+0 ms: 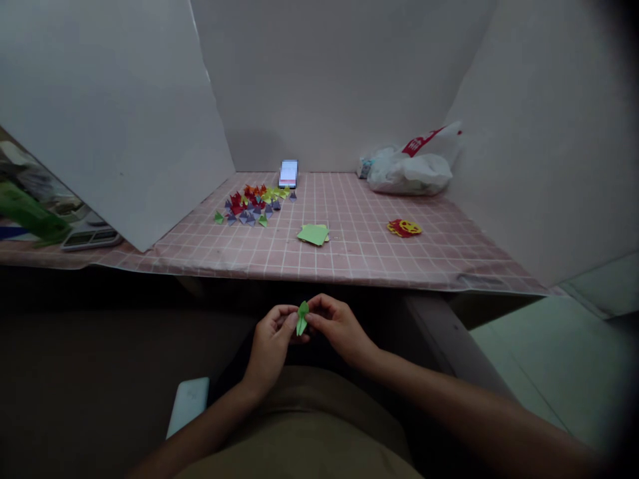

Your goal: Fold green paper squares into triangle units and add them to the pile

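A small folded piece of bright green paper (302, 318) is pinched between my two hands, below the table's front edge and above my lap. My left hand (272, 342) grips its left side with thumb and fingers. From the right, the thumb and forefinger of my right hand (342, 329) close on its other side. Beyond them on the table lies a small stack of square paper sheets (313, 234), the top one light green. Further left stands a cluster of small folded paper figures (252, 205) in red, orange, yellow, purple and green.
The table (349, 259) has a pink checked cloth. A lit phone (288, 173) leans at the back. Red and yellow cut-outs (404, 228) lie to the right, before a white plastic bag (412, 173). White panels enclose the table. A pale flat box-like object (188, 402) rests beside my left forearm.
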